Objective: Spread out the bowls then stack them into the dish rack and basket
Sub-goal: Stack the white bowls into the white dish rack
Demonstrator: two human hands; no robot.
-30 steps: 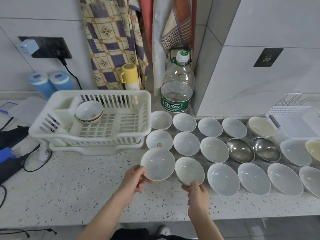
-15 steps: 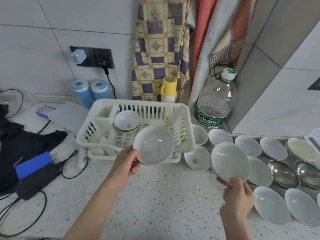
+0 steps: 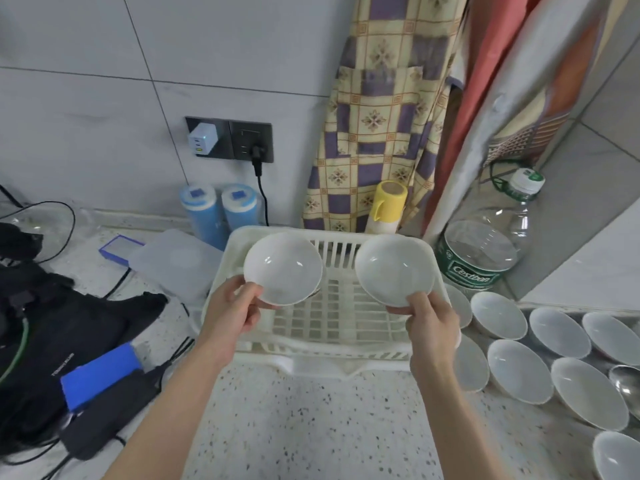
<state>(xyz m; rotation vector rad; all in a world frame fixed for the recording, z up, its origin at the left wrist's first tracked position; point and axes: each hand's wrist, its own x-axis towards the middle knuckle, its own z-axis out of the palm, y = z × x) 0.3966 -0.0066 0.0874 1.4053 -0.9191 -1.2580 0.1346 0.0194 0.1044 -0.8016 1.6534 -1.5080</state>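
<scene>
At the far left of the speckled table (image 3: 311,427) we see a black bag (image 3: 52,341) with a blue box (image 3: 100,375) lying on it and dark cables trailing around. Behind these, against the tiled wall, stand two blue canisters (image 3: 218,213) below a wall socket (image 3: 230,138) that carries a white charger and a black plug. A clear plastic lid (image 3: 173,261) lies just left of the white dish rack (image 3: 332,327), which sits on its drip tray near the middle.

Over the rack we hold two white bowls. Our left hand (image 3: 230,311) reaches in from below with its forearm angled up to the right; its fingers (image 3: 247,292) pinch the near rim of the left bowl (image 3: 282,268), thumb on the inside edge, the bowl tilted so its hollow faces us. It hides the rack's left rear corner. Our right hand (image 3: 431,322) comes up more steeply, and its fingers (image 3: 414,301) pinch the lower rim of the right bowl (image 3: 394,270), also tilted toward us, above the rack's right side. The two bowls are apart, with the rack's slatted back wall showing between them.

Behind the rack stand a yellow-capped bottle (image 3: 388,209) and a hanging checked cloth (image 3: 377,109). To the right is a large clear water jug (image 3: 485,244) with a green label. Further right, the spread bowls (image 3: 519,368) lie in rows on the table, the nearest partly hidden behind our right wrist.
</scene>
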